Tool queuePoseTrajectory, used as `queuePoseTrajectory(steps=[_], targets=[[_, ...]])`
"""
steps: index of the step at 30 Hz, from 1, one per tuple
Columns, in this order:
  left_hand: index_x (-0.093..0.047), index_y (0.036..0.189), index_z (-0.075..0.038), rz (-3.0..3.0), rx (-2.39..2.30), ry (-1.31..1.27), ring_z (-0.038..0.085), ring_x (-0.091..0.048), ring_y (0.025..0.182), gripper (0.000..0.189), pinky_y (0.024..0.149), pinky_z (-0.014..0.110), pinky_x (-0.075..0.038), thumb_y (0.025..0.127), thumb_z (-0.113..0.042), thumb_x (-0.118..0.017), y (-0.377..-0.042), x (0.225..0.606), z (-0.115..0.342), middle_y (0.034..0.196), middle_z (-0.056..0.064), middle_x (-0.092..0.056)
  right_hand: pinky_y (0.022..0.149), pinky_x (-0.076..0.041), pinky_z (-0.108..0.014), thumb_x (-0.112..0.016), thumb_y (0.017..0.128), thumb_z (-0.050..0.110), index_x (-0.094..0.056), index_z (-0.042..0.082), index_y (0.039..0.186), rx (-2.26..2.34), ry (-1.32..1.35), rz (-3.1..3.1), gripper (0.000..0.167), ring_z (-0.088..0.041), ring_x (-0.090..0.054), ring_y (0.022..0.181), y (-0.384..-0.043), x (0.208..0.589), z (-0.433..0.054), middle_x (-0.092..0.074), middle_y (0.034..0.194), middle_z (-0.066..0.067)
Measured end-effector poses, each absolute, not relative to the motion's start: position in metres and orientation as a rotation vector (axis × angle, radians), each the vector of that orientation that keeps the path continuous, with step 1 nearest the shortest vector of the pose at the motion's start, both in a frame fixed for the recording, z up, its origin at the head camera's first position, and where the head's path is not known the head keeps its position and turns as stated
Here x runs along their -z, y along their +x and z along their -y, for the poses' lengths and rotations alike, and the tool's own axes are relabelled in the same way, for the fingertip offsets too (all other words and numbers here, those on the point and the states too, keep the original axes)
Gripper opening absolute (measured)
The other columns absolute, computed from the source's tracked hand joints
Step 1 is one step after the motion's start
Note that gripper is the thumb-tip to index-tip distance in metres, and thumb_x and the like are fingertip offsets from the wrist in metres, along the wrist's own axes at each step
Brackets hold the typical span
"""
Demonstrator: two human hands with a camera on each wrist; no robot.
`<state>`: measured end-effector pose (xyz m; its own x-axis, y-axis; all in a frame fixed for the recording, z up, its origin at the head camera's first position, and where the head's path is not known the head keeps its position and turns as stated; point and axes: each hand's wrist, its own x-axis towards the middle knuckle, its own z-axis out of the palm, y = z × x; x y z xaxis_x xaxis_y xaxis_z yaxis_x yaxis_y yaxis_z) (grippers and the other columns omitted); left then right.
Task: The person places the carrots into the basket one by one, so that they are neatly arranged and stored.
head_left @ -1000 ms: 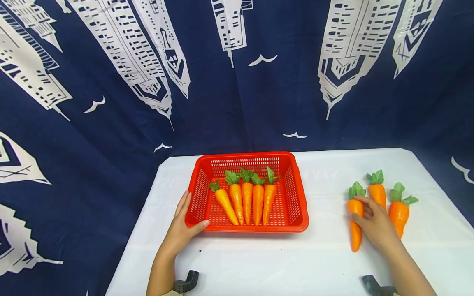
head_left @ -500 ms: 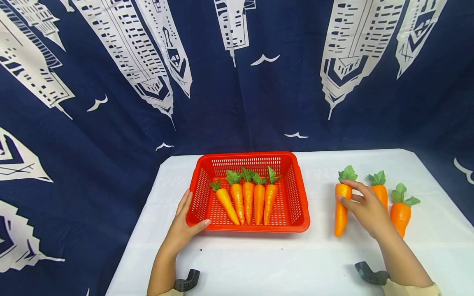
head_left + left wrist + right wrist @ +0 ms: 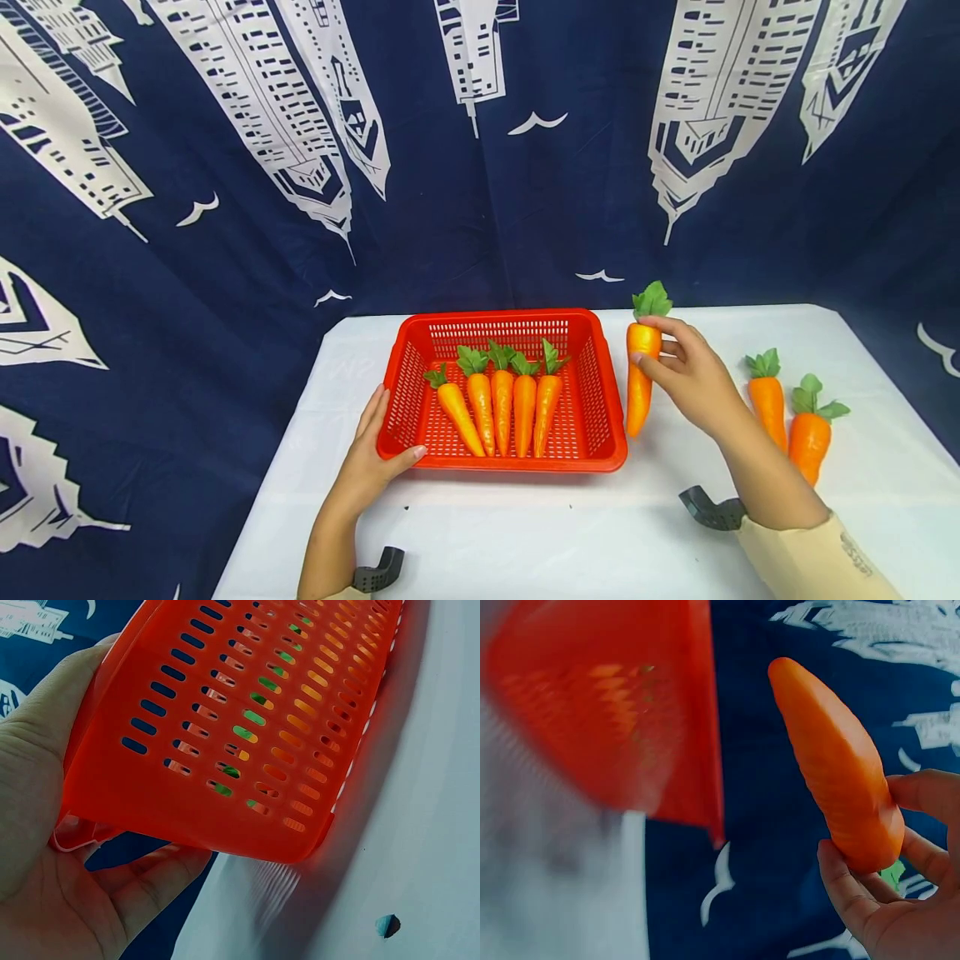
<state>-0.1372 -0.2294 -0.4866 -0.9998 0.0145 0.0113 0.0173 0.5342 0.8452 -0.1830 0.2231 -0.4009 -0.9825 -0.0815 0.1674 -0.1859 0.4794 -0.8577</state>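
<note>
Pinched in my right hand (image 3: 693, 375) is an orange carrot (image 3: 640, 387) with green leaves, held raised just right of the red plastic basket (image 3: 517, 466). The right wrist view shows thumb and fingers around the thick end of the carrot (image 3: 836, 769), its tip pointing away. My left hand (image 3: 366, 468) holds the basket's near left corner, thumb at the front rim and fingers along the left side. In the left wrist view, the perforated basket wall (image 3: 187, 795) lies between thumb and fingers. Several carrots (image 3: 523, 412) lie side by side inside, leaves toward the back.
Two more carrots, a slim one (image 3: 767, 404) and a thicker one (image 3: 810, 442), lie on the white tabletop (image 3: 525, 542) at the right. A navy curtain (image 3: 480, 225) printed with white buildings hangs behind the table.
My right hand has lifted the carrot from beside the other two and carried it left and up toward the basket. The left hand and basket have stayed in place.
</note>
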Motion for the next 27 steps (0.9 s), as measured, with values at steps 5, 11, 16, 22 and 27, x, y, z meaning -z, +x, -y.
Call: queuePoseTrajectory(steps=[5,11,16,22,27], targets=[[-0.015,0.163,-0.032,2.740,1.530,-0.030,0.032,-0.016,0.157,0.108,0.117,0.070,-0.026,0.080,-0.035,-0.085,-0.138,0.487,0.230,0.170,-0.014,-0.006,0.084,-0.057,-0.018,-0.067,0.098,0.022,-0.049,0.017,0.148,-1.568,0.317,2.560,0.053,-0.045,-0.059,0.126,-0.191,0.387,-0.201,-0.044,0.139,-0.021],[-0.015,0.163,-0.032,2.743,1.520,-0.032,0.034,-0.016,0.157,0.108,0.117,0.070,-0.027,0.080,-0.034,-0.084,-0.138,0.489,0.230,0.171,-0.010,-0.005,0.087,-0.059,-0.031,-0.069,0.097,0.021,-0.051,0.016,0.147,-1.612,0.370,2.551,0.053,-0.043,-0.060,0.126,-0.205,0.381,-0.181,-0.044,0.139,-0.020],[-0.015,0.163,-0.033,2.740,1.529,-0.030,0.034,-0.017,0.156,0.108,0.116,0.069,-0.029,0.080,-0.034,-0.084,-0.138,0.488,0.230,0.171,-0.009,-0.006,0.093,-0.057,-0.039,-0.068,0.097,0.021,-0.051,0.016,0.146,-1.648,0.405,2.555,0.052,-0.042,-0.059,0.129,-0.219,0.377,-0.168,-0.041,0.141,-0.020],[-0.015,0.163,-0.032,2.735,1.525,-0.037,0.034,-0.018,0.156,0.108,0.116,0.069,-0.029,0.080,-0.034,-0.084,-0.138,0.487,0.230,0.171,-0.008,-0.006,0.102,-0.052,-0.050,-0.064,0.099,0.015,-0.052,0.017,0.145,-1.638,0.451,2.575,0.048,-0.040,-0.054,0.131,-0.230,0.371,-0.147,-0.040,0.144,-0.019],[-0.016,0.163,-0.030,2.731,1.523,-0.046,0.033,-0.017,0.157,0.108,0.117,0.069,-0.027,0.080,-0.035,-0.084,-0.138,0.487,0.231,0.170,-0.012,-0.006,0.101,-0.054,-0.051,-0.061,0.099,0.012,-0.052,0.016,0.144,-1.664,0.514,2.614,0.046,-0.038,-0.057,0.128,-0.238,0.374,-0.131,-0.044,0.145,-0.017]])
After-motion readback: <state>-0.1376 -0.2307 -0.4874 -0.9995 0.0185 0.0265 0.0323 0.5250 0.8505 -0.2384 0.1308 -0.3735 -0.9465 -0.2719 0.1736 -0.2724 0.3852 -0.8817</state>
